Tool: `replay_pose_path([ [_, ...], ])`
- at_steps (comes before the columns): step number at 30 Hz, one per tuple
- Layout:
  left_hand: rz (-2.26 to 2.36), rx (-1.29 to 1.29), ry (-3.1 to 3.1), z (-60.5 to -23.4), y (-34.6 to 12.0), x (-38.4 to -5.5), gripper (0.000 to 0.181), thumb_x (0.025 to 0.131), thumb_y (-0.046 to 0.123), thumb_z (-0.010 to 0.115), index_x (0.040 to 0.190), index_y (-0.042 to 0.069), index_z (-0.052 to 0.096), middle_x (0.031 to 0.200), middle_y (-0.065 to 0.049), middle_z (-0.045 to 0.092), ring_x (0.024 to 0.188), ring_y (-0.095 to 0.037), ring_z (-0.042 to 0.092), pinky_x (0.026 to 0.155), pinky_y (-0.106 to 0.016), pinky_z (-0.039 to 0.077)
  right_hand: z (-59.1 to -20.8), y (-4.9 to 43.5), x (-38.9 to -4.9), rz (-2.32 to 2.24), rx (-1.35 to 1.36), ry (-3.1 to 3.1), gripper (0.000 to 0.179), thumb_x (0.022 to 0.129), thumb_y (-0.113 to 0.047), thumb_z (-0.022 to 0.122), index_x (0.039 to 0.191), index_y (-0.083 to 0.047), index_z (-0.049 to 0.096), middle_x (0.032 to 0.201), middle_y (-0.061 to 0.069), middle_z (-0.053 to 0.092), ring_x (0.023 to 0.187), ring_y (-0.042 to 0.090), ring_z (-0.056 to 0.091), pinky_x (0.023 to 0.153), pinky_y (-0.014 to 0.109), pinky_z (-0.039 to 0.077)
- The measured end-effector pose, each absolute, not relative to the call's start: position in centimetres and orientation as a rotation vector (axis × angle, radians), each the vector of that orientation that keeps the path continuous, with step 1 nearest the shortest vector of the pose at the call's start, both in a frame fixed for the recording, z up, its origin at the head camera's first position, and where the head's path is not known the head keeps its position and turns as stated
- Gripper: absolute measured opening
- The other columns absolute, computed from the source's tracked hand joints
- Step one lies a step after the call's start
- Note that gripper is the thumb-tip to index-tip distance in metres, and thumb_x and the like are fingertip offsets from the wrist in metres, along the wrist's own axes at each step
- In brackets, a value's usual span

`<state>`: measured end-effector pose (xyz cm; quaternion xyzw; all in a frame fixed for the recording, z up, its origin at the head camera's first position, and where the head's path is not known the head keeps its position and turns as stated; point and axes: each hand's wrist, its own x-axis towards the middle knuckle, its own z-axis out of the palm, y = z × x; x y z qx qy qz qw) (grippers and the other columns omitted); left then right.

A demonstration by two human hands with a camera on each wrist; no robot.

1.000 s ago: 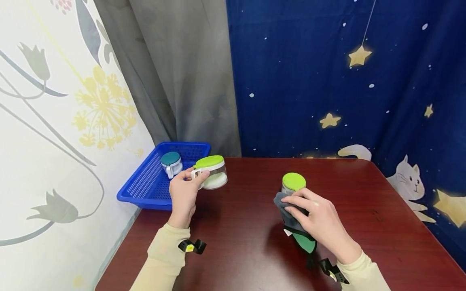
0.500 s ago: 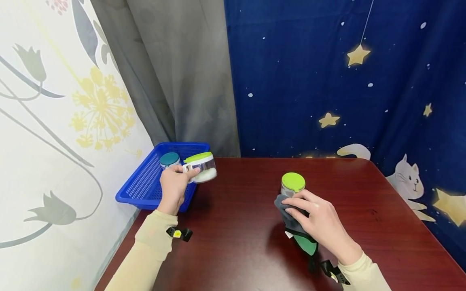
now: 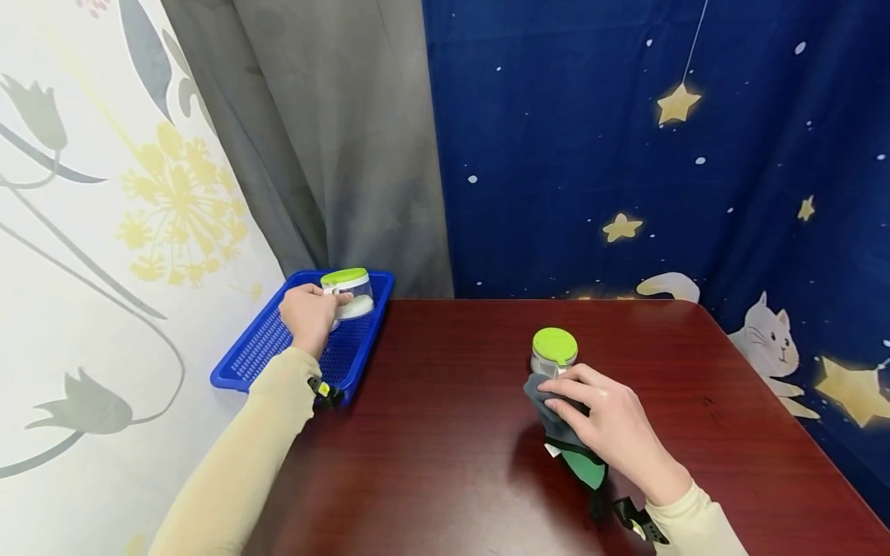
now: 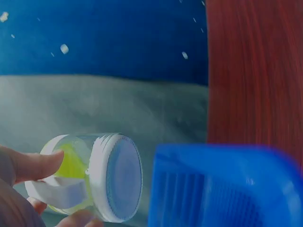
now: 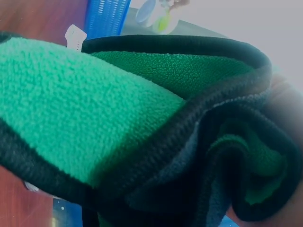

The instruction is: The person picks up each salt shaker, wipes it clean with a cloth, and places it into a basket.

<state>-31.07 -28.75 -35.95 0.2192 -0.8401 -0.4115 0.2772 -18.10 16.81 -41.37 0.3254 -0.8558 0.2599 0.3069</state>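
Note:
My left hand (image 3: 309, 315) grips the white handle of a clear seasoning jar (image 3: 356, 300) with a lime-green lid and white powder in the bottom. It holds the jar over the far part of the blue basket (image 3: 348, 363). In the left wrist view the jar's round base (image 4: 124, 179) shows beside the basket's rim. My right hand (image 3: 612, 421) pinches a folded cloth (image 3: 556, 413), grey on one side and green on the other with black edging. Just beyond the cloth stands a second jar (image 3: 554, 351) with a lime-green lid, its lower front hidden.
The dark red wooden table (image 3: 445, 432) spreads between the basket and the cloth. A grey curtain (image 3: 361, 154) and a blue star-patterned curtain (image 3: 556, 154) hang behind it. A white patterned curtain (image 3: 104, 309) borders the left side.
My left hand has carried the jar left and away from me, over the basket, now covering the teal-lidded jar seen there earlier. My right hand and the cloth have hardly moved.

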Motion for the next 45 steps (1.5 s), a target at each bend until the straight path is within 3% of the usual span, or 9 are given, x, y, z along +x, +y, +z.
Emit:
replay_pose_path([
  [6,-1.074,0.577,-2.329,-36.1,-30.1,-34.2,0.036,0.069,0.033,0.089,0.078,0.004,0.071,0.087,-0.014,0.072,0.094,-0.038,0.059,0.082,-0.047,0.046,-41.5,17.1,-18.0,0.688,0.849,-2.284,0.028,0.081,-0.022,0.085,0.106,-0.032,0.077,0.101,-0.020,0.061,0.071,-0.003,0.051,0.061,0.013,0.040],
  [14,-0.959,0.458,-2.428,-37.6,-32.9,-38.7,0.036,0.071,0.029,0.086,0.060,0.009,0.058,0.059,-0.005,0.057,0.076,-0.032,0.055,0.064,-0.037,0.040,-41.8,17.6,-18.1,0.675,0.854,-2.293,0.029,0.081,-0.019,0.086,0.106,-0.031,0.078,0.099,-0.019,0.060,0.070,-0.004,0.052,0.059,0.014,0.041],
  [20,-0.856,0.354,-2.511,-38.8,-33.8,-40.6,0.032,0.072,0.030,0.085,0.063,0.005,0.066,0.067,-0.011,0.067,0.079,-0.037,0.060,0.070,-0.047,0.046,-42.0,18.1,-18.0,0.665,0.844,-2.293,0.030,0.080,-0.019,0.086,0.106,-0.033,0.078,0.098,-0.020,0.060,0.073,-0.003,0.055,0.060,0.016,0.043],
  [25,-0.841,0.333,-2.565,-40.8,-34.3,-41.2,0.032,0.070,0.030,0.086,0.068,0.003,0.069,0.074,-0.015,0.071,0.084,-0.042,0.062,0.081,-0.055,0.047,-42.1,18.1,-18.0,0.666,0.844,-2.319,0.029,0.083,-0.021,0.085,0.108,-0.033,0.077,0.100,-0.020,0.060,0.074,-0.004,0.054,0.062,0.014,0.043],
  [30,-0.821,0.317,-2.608,-43.0,-34.5,-41.3,0.037,0.069,0.028,0.086,0.054,0.008,0.058,0.058,-0.008,0.060,0.072,-0.037,0.058,0.073,-0.052,0.046,-42.5,18.1,-17.6,0.686,0.838,-2.357,0.027,0.084,-0.022,0.084,0.109,-0.032,0.077,0.099,-0.019,0.059,0.074,-0.005,0.053,0.062,0.012,0.041],
  [34,-0.797,0.307,-2.640,-43.9,-34.4,-41.0,0.039,0.070,0.027,0.085,0.052,0.011,0.054,0.059,-0.009,0.061,0.075,-0.040,0.060,0.074,-0.054,0.047,-42.7,18.2,-17.4,0.689,0.831,-2.363,0.027,0.084,-0.022,0.084,0.108,-0.032,0.077,0.099,-0.019,0.059,0.074,-0.005,0.053,0.062,0.013,0.042],
  [39,-0.755,0.299,-2.674,-44.2,-33.9,-40.4,0.039,0.071,0.027,0.084,0.056,0.007,0.056,0.072,-0.020,0.066,0.088,-0.048,0.060,0.084,-0.059,0.046,-43.0,18.2,-17.4,0.693,0.813,-2.373,0.028,0.084,-0.022,0.084,0.108,-0.033,0.077,0.099,-0.021,0.058,0.074,-0.005,0.052,0.062,0.013,0.042],
  [45,-0.671,0.226,-2.760,-44.6,-33.8,-40.5,0.042,0.077,0.033,0.083,0.066,0.001,0.058,0.074,-0.021,0.062,0.076,-0.041,0.059,0.073,-0.056,0.047,-43.3,18.4,-17.2,0.705,0.790,-2.398,0.027,0.084,-0.023,0.084,0.108,-0.033,0.077,0.099,-0.021,0.058,0.073,-0.004,0.053,0.060,0.017,0.045],
])
